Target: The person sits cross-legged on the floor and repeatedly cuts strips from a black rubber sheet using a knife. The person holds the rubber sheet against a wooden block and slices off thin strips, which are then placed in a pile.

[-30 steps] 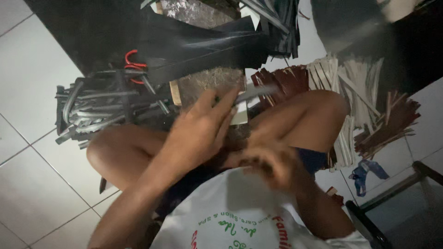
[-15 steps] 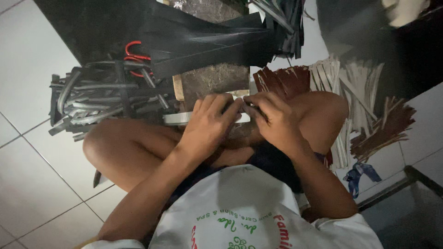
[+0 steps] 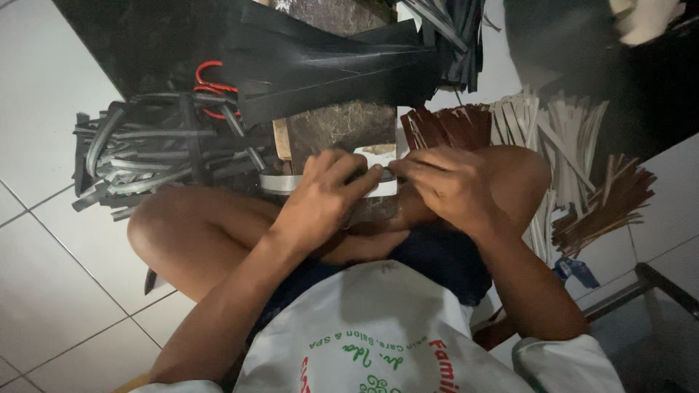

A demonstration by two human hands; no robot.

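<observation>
Strip (image 3: pixel 280 183) laid crosswise before both knees, pinched at mid-length by left hand (image 3: pixel 324 195) and right hand (image 3: pixel 448 185), fingers closed.

Person wears a white short-sleeved shirt (image 3: pixel 378 327) with green and red printed lettering and a small green ornament on the chest, dark navy shorts (image 3: pixel 437 255) below, arms and legs bare, no rings or watch visible on either wrist
</observation>
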